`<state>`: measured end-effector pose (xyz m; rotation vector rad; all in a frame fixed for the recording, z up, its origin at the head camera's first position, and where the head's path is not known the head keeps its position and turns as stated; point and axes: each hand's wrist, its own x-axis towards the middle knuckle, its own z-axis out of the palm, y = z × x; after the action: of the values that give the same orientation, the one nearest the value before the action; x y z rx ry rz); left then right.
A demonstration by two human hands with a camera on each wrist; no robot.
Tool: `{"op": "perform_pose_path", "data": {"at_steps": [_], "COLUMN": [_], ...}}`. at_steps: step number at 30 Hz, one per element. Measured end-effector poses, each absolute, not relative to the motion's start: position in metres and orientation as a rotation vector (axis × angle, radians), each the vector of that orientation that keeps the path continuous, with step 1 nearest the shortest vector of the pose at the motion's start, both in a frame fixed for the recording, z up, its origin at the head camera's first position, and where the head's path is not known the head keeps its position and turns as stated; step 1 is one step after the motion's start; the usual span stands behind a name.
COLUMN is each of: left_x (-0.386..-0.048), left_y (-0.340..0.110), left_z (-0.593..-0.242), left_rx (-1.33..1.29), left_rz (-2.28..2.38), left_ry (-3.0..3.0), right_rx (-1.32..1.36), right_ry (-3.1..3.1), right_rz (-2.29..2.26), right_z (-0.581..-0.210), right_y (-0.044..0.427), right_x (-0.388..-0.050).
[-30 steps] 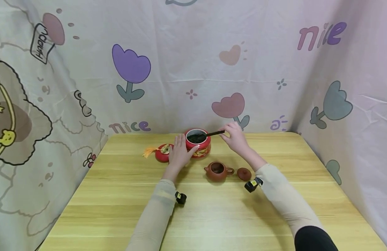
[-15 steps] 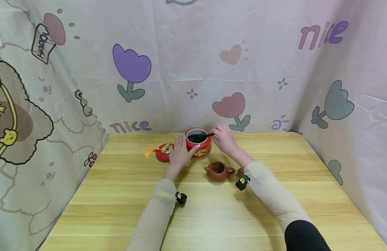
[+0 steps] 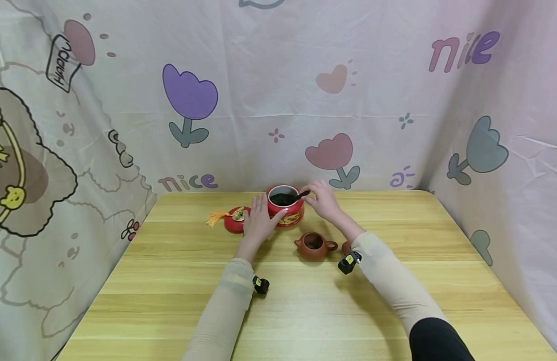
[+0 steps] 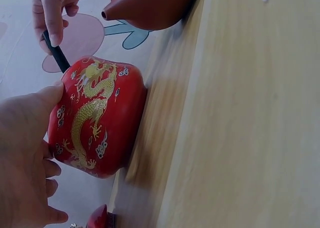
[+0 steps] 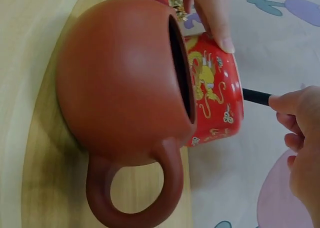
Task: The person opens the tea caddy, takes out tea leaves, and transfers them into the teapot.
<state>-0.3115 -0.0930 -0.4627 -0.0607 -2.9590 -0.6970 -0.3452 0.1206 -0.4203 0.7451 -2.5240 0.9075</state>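
Observation:
A red jar with a gold dragon stands near the table's back edge, holding dark leaf-like contents. My left hand rests against its left side, fingers straight and thumb spread across the front near the rim. My right hand pinches the handle of a black spoon, which slants over the jar's right rim; its lower end is inside, hard to make out. In front sits an uncovered brown clay teapot, spout to the left, with something dark inside.
Left of the jar lies its red lid with a gold top and an orange tassel. The teapot's lid is mostly hidden behind the right wrist camera. A printed curtain rises behind the table.
My right hand has moved left and slightly down toward the jar, taking the spoon deeper in. Its sleeve now covers most of the teapot's lid. My left hand keeps its place.

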Motion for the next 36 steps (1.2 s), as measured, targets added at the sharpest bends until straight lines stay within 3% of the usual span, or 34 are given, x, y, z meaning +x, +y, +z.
{"op": "perform_pose_path", "data": {"at_steps": [15, 26, 36], "left_x": [-0.315, -0.319, -0.313], "left_y": [-0.092, -0.093, -0.093], "left_z": [-0.463, -0.464, -0.467], "left_rx": [-0.053, -0.057, -0.026], "left_rz": [-0.726, -0.74, -0.766], "left_ry": [-2.956, -2.938, -2.942], "right_rx": [0.356, 0.218, 0.174], "right_ry": [-2.562, -2.43, -2.424], "right_rz": [1.45, 1.701, 1.721], "right_z": [-0.422, -0.426, -0.421], "right_y": [0.146, 0.162, 0.186], "right_x": [-0.347, -0.344, -0.319]}}
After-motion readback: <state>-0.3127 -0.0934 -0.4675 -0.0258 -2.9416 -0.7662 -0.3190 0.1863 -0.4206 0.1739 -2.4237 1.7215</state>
